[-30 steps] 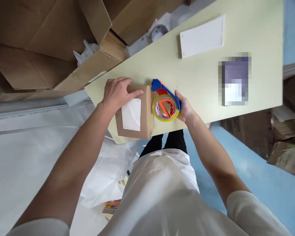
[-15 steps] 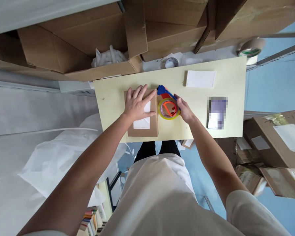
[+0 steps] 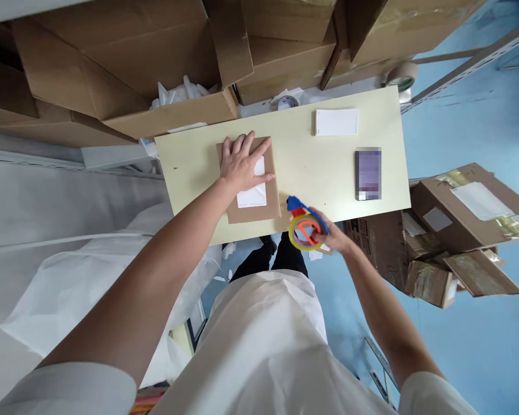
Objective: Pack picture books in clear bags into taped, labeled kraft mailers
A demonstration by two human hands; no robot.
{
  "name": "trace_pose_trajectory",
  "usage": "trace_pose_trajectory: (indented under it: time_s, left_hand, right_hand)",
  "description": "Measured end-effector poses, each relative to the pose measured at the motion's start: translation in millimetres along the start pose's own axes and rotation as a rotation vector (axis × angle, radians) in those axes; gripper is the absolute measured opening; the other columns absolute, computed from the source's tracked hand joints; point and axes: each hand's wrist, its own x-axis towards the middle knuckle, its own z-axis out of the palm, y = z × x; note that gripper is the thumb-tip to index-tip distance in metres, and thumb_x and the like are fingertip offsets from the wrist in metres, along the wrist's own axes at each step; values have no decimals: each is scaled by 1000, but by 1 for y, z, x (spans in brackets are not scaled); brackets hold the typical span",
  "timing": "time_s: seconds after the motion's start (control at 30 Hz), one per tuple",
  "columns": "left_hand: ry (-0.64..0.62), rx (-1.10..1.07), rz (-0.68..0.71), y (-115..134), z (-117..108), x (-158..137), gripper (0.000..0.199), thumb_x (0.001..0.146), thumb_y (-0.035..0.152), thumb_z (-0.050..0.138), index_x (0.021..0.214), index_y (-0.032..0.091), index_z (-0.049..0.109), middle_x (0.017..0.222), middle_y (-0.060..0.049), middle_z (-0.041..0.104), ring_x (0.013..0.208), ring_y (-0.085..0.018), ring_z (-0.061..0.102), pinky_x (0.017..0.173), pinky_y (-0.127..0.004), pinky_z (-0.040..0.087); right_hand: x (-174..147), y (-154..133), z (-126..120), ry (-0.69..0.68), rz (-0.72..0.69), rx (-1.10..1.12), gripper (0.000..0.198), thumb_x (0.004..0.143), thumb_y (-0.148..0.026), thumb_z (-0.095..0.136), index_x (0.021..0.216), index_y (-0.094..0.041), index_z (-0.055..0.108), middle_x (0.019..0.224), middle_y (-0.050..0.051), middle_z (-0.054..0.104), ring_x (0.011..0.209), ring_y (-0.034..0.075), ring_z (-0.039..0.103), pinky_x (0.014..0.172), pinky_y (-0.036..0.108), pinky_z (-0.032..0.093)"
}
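Note:
Under my left hand (image 3: 245, 167) lies a small cardboard box (image 3: 253, 214) with a white label (image 3: 251, 197) on top, partly covered by the palm. The fingers of that hand are spread flat across the box. My right hand (image 3: 330, 232) is closed around a tape dispenser (image 3: 297, 205), blue and red with a yellow-edged roll of tape. It holds the dispenser at the table's front edge, to the right of the box and apart from it.
On the pale table (image 3: 298, 167) rest a stack of white labels (image 3: 336, 122) and a blurred purple item (image 3: 368, 174). Large open cartons (image 3: 168, 118) line the back, with tape rolls (image 3: 288, 102) near them. More cardboard boxes (image 3: 471, 196) are piled at the right.
My right hand has drawn the tape dispenser from the box's right edge toward my body, to the table's front edge. My left hand stays on the box. The whole view has shifted slightly.

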Motion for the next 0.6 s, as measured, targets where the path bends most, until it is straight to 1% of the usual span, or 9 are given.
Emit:
trace_pose_trajectory:
  time_s: [0.07, 0.13, 0.2, 0.27, 0.37, 0.43, 0.47, 0.5, 0.6]
  left_hand:
    - [-12, -4, -4, 2, -1, -1, 94, 73, 68, 55, 150, 30, 16, 159, -7, 14, 142, -39, 11, 112, -58, -1]
    - [-12, -19, -9, 3, -2, -1, 96, 72, 68, 56, 151, 31, 14, 159, -7, 13, 142, -40, 10, 112, -59, -1]
    - [1, -27, -38, 2, -2, -1, 98, 71, 67, 56, 151, 31, 13, 159, -7, 12, 142, -41, 9, 112, -59, 1]
    - [31, -20, -130, -2, -1, -4, 98, 72, 67, 55, 151, 30, 10, 159, -8, 12, 141, -41, 11, 111, -60, 4]
    - [92, -4, -383, -12, 2, -16, 97, 76, 68, 48, 152, 28, 2, 159, -11, 11, 141, -42, 12, 106, -64, 13]
    - [107, 8, -504, -16, 2, -26, 99, 76, 69, 45, 152, 24, -1, 159, -15, 7, 141, -44, 8, 104, -66, 16]
    - [102, 19, -504, -17, 2, -30, 101, 76, 70, 46, 152, 22, -1, 159, -16, 4, 141, -45, 5, 104, -66, 15]
    - [88, 30, -457, -17, 1, -33, 103, 75, 70, 47, 152, 21, 0, 159, -16, 2, 142, -46, 1, 104, -66, 13]
    - [15, 44, -177, -14, -2, -34, 97, 76, 69, 49, 152, 23, 9, 160, -12, 2, 143, -43, -4, 109, -63, 6]
  right_hand:
    - [-24, 21, 26, 31, 9, 28, 79, 63, -23, 64, 136, -33, 34, 122, 2, 61, 111, 26, 59, 98, 45, 47]
    - [-36, 33, 53, 107, 13, 22, 82, 62, -21, 64, 136, -35, 32, 119, 0, 62, 112, 25, 58, 101, 43, 45]
    - [-36, 38, 72, 204, 9, 4, 82, 62, -20, 62, 136, -36, 32, 116, -1, 61, 111, 26, 58, 101, 41, 45]
    - [-26, 32, 76, 294, -2, -23, 79, 63, -20, 58, 136, -36, 32, 118, 0, 59, 111, 26, 57, 99, 41, 47]
    - [12, 6, 56, 374, -51, -103, 75, 65, -23, 53, 136, -32, 33, 120, 3, 58, 108, 27, 56, 90, 45, 50]
    - [48, -20, 34, 353, -97, -135, 72, 63, -23, 53, 133, -28, 38, 111, 5, 60, 102, 26, 57, 81, 42, 52]
    - [65, -33, 23, 323, -113, -119, 68, 62, -23, 53, 129, -27, 42, 105, 4, 61, 97, 25, 58, 76, 39, 52]
    - [82, -45, 13, 264, -114, -98, 65, 60, -21, 53, 124, -26, 46, 100, 3, 62, 93, 23, 58, 73, 37, 52]
    - [112, -70, -4, 135, -76, -47, 56, 55, -18, 55, 112, -24, 54, 92, 1, 62, 83, 20, 58, 67, 33, 50]
